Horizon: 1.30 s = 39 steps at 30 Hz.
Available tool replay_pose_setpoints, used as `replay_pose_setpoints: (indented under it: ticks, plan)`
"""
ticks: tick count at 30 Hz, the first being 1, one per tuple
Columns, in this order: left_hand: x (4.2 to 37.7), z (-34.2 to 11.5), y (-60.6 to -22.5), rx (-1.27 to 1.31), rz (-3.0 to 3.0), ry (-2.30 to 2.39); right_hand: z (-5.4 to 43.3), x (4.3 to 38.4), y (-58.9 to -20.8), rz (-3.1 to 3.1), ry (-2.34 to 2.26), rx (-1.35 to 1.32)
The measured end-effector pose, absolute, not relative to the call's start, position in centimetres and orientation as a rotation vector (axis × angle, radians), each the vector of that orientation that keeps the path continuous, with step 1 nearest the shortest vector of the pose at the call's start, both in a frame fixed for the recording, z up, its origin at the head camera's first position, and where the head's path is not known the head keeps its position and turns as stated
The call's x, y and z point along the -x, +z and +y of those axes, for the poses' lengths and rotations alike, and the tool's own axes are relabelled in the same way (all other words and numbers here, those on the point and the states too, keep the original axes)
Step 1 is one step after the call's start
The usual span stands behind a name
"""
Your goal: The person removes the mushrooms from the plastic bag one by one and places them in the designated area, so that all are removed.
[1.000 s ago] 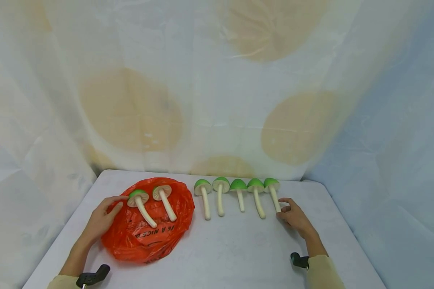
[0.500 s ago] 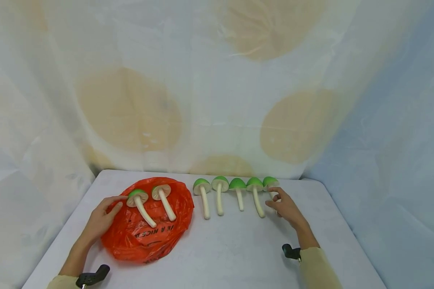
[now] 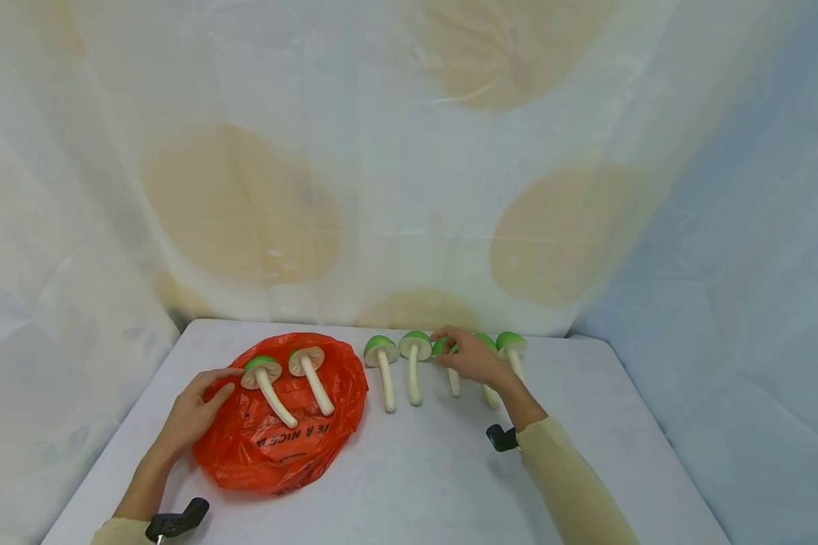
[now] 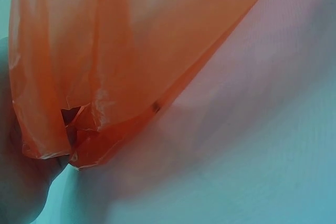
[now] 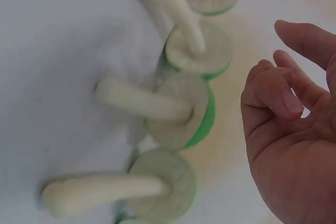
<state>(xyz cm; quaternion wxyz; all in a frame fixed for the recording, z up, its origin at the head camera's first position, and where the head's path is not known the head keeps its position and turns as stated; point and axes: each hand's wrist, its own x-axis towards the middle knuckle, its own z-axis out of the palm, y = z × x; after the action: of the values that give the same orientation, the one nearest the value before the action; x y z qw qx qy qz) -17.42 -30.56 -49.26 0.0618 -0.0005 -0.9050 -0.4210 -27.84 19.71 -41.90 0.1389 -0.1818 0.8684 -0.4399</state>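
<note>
Two toy mushrooms with green caps and pale stems, one on the left (image 3: 273,397) and one on the right (image 3: 317,384), lie on a red plastic bag (image 3: 293,462). My left hand (image 3: 194,412) rests at the bag's left edge, thumb and index finger apart, fingertips near the left mushroom's cap. In the left wrist view the bag's film (image 4: 131,40) hides most of its fingers. My right hand (image 3: 473,356) hovers over a row of several like mushrooms, partly hiding the middle mushroom (image 3: 454,384). Its loosely bent fingers hold nothing in the right wrist view.
The rest of the row includes the leftmost mushroom (image 3: 386,382) and the rightmost mushroom (image 3: 511,344), along the back of the white table (image 3: 409,484). Pale sheeting with tan circles (image 3: 245,204) hangs behind and at the sides. A black camera mount sits on each wrist.
My right hand has moved left along the row, from the rightmost mushroom's stem to above the middle one. The left hand, the bag and its two mushrooms have stayed in place.
</note>
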Motion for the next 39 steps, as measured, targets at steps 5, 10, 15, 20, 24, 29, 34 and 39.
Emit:
replay_pose_setpoints:
  ticks: [5,10,15,20,24,29,34,39]
  plan:
    - [17.4,-30.6,-49.3,-0.004,-2.741,-1.266,16.3,27.7,-40.9,2.415,-1.238,0.622]
    - [17.5,-30.8,-49.4,-0.002,-2.739,-1.262,13.3,27.5,-40.6,2.299,-1.242,0.683]
    - [17.4,-30.8,-49.5,-0.003,-2.742,-1.266,10.5,26.9,-40.9,2.192,-1.278,0.715]
    - [17.4,-30.8,-49.5,-0.015,-2.749,-1.266,8.1,26.1,-41.6,2.097,-1.327,0.766]
    - [17.5,-30.8,-49.5,-0.003,-2.747,-1.26,6.6,25.7,-42.3,2.093,-1.336,0.765]
    - [17.5,-30.8,-49.5,-0.001,-2.734,-1.26,5.1,25.5,-43.8,2.075,-1.371,0.718]
    - [17.4,-30.8,-49.5,0.0,-2.735,-1.256,4.2,25.2,-45.3,2.046,-1.397,0.689]
    - [17.2,-30.8,-49.4,-0.005,-2.737,-1.256,3.5,24.9,-46.2,2.03,-1.413,0.668]
